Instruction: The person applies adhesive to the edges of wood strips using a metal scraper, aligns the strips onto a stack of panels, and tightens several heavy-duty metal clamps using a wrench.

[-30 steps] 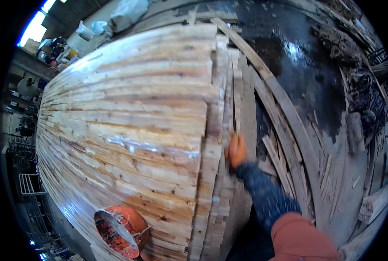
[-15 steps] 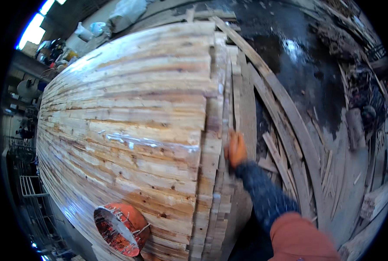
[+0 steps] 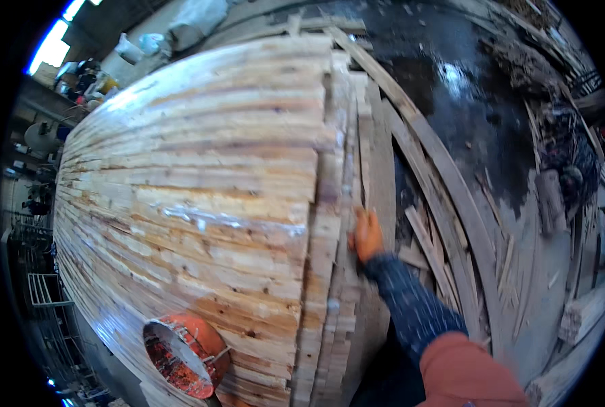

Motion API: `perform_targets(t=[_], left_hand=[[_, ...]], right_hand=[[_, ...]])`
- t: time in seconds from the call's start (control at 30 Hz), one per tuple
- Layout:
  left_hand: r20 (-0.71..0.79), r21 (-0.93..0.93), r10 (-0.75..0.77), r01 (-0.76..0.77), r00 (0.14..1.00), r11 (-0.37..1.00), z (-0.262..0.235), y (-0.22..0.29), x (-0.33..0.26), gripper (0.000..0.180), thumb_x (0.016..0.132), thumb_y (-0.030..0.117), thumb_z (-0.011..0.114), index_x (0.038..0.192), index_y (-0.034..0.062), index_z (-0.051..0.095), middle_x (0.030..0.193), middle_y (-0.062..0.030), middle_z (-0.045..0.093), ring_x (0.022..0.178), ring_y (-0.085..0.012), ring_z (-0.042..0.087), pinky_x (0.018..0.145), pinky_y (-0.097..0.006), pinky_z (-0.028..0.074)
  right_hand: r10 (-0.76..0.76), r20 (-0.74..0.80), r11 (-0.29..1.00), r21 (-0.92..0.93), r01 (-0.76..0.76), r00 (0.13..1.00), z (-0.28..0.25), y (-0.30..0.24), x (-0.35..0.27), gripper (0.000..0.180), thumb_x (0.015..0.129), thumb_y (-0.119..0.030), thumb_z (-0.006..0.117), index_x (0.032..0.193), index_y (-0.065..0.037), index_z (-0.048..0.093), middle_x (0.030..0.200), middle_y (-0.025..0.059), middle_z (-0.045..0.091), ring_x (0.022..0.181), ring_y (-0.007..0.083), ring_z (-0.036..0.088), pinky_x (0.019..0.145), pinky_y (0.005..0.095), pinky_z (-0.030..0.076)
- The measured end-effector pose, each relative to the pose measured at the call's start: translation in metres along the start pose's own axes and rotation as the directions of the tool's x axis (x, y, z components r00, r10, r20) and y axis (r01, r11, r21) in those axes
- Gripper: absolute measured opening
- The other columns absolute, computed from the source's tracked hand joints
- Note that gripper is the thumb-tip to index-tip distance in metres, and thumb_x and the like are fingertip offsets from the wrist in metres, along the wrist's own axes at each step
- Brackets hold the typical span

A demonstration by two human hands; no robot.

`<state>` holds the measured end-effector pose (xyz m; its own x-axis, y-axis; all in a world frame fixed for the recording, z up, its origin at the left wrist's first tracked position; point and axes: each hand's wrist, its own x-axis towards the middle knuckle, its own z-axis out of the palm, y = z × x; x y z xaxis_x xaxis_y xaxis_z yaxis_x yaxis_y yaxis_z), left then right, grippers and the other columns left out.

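My right hand point(image 3: 367, 235), in an orange glove, is at the right edge of a large stacked panel of pale wooden boards point(image 3: 234, 183). Its fingers are curled in beside the stepped board ends point(image 3: 329, 251); whatever they may hold is hidden. A wet white streak point(image 3: 214, 220) runs across the top layer. Nearer to me, an orange bucket point(image 3: 204, 346), smeared inside with white and red residue, stands on the boards. A dark handle point(image 3: 213, 400) shows at its lower side. My left hand is out of view.
Long loose planks point(image 3: 445, 169) lie along the panel's right side, with wood scraps point(image 3: 438, 258) beneath. Beyond is a dark wet floor patch point(image 3: 458, 88). Heaped wood and debris point(image 3: 567, 169) line the far right. White sacks point(image 3: 194, 24) sit at the back left.
The view has shifted slightly, moving the panel and bucket a little to the left in the picture. My right hand stays at the board edge, its fingers still curled.
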<state>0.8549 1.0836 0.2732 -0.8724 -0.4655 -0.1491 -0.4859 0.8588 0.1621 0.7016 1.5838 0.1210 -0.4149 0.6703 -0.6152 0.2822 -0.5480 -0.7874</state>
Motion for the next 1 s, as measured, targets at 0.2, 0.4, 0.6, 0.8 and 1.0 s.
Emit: perform_targets(t=[0.2,0.4,0.6,0.8,1.0], left_hand=[[0.019,0.013,0.0,0.0,1.0,1.0,0.004,0.007,-0.005,0.056,0.102,0.03,0.041,0.142,-0.0083,0.034,0.147,-0.0222,0.039,0.137,-0.0322,0.034,0.116,-0.033,0.021],[0.056,0.027,0.002,-0.004,0.998,1.0,0.01,0.023,0.0,0.057,0.102,0.03,0.04,0.143,-0.0089,0.032,0.15,-0.0217,0.036,0.139,-0.0318,0.03,0.118,-0.031,0.017],[0.012,-0.042,-0.048,0.048,0.999,0.998,0.003,0.023,-0.004,0.057,0.102,0.031,0.04,0.143,-0.0089,0.032,0.149,-0.0215,0.037,0.138,-0.0318,0.031,0.117,-0.032,0.018],[-0.003,-0.053,0.037,-0.037,0.999,0.998,0.024,0.035,0.009,0.057,0.102,0.033,0.04,0.141,-0.0087,0.034,0.146,-0.0217,0.039,0.134,-0.0322,0.034,0.114,-0.033,0.022],[-0.04,-0.09,-0.039,0.036,0.998,0.995,0.017,0.021,0.001,0.058,0.102,0.035,0.04,0.14,-0.0084,0.036,0.143,-0.0218,0.042,0.131,-0.0325,0.037,0.111,-0.034,0.025]], right_hand=[[-0.298,0.162,0.94,-0.123,0.318,0.941,-0.028,-0.028,0.034,0.039,0.1,-0.04,0.045,0.114,-0.005,0.056,0.069,0.0096,0.057,0.048,0.0157,0.052,0.043,0.0344,0.043],[-0.312,0.1,0.938,-0.123,0.323,0.945,-0.01,-0.083,0.078,0.042,0.099,-0.043,0.044,0.117,-0.006,0.053,0.07,0.0134,0.061,0.054,0.0205,0.059,0.053,0.0355,0.05],[-0.201,0.152,0.971,-0.1,0.217,0.968,-0.033,-0.001,-0.028,0.042,0.1,-0.04,0.042,0.124,-0.008,0.054,0.071,0.0106,0.061,0.051,0.0146,0.055,0.046,0.0307,0.045],[-0.408,0.087,0.87,-0.266,0.416,0.909,-0.026,-0.037,0.105,0.042,0.101,-0.045,0.042,0.116,-0.007,0.054,0.064,0.007,0.054,0.047,0.0146,0.051,0.042,0.0315,0.042],[-0.356,0.094,0.919,-0.142,0.367,0.93,-0.022,0.01,0.002,0.043,0.099,-0.042,0.046,0.125,-0.008,0.052,0.087,0.0134,0.065,0.063,0.0183,0.061,0.054,0.0339,0.049]])
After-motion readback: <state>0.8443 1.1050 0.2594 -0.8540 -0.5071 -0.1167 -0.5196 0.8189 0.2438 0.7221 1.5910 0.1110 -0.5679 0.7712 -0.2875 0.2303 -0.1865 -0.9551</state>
